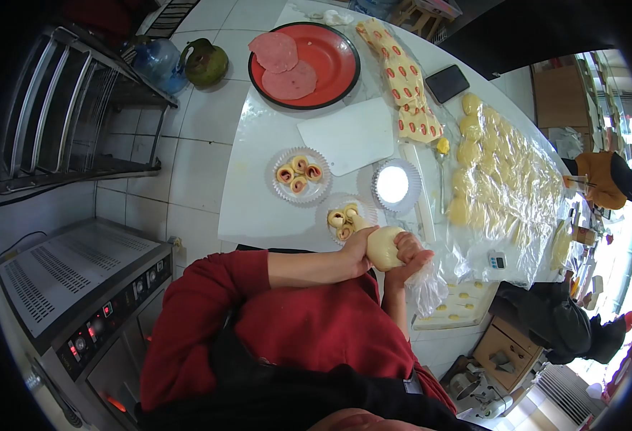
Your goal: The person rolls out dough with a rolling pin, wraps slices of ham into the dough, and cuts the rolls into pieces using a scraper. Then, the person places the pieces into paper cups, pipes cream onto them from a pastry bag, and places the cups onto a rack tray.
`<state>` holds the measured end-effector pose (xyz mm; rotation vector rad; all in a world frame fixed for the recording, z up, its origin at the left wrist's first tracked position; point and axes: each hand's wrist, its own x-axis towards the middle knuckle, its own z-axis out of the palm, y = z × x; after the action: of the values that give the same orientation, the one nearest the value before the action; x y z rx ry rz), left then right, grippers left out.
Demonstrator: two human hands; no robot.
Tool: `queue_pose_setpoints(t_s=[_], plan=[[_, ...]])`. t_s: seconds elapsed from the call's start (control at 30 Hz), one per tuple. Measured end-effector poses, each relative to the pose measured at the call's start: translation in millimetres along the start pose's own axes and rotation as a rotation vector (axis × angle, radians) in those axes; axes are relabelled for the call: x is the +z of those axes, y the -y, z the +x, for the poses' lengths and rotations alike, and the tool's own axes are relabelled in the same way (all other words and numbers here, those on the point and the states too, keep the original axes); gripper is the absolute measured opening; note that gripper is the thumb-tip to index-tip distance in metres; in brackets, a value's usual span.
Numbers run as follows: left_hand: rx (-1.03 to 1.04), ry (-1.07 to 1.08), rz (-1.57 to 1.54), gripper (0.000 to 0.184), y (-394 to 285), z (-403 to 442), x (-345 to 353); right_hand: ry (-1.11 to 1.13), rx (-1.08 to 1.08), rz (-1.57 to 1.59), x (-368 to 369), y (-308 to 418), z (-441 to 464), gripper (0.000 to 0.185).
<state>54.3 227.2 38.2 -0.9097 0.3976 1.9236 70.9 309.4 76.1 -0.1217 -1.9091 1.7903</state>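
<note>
A plump piping bag [383, 248] of pale yellow filling is between my hands at the table's near edge. My left hand [357, 250] is wrapped round its lower side. My right hand [408, 258] grips the upper side, where the clear plastic tail [431, 289] hangs down. The bag's narrow end reaches a fluted paper cup [325, 228] of small dough rolls [337, 216]; my left hand is close to its rim. Another paper cup [281, 190] with ham-filled rolls [298, 183] stands beyond, near a stack of empty cups [406, 188].
A red plate [341, 61] with ham slices [288, 79], a white board [355, 136], patterned wrappers [406, 86] and a phone [447, 84] lie farther back. Dough balls [499, 161] rest under plastic film at right, near a timer [497, 260]. An oven [79, 280] stands left.
</note>
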Motion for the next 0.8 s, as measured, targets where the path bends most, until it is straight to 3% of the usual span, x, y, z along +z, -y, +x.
queue_pose_setpoints(t_s=[0.37, 0.5, 0.67, 0.8], plan=[[-0.096, 0.142, 0.147, 0.025, -3, 4, -4, -0.037, -0.063, -0.023, -3, 4, -4, 0.058], [-0.126, 0.16, 0.115, 0.027, 0, -10, 13, -0.328, -0.029, 0.209, 3, 23, -2, 0.051], [-0.074, 0.241, 0.145, 0.038, 10, -12, 15, -0.277, -0.005, 0.311, -15, 29, -6, 0.049], [-0.122, 0.175, 0.034, 0.049, 17, 2, 0, -0.193, 0.02, 0.32, -14, 21, -11, 0.049]])
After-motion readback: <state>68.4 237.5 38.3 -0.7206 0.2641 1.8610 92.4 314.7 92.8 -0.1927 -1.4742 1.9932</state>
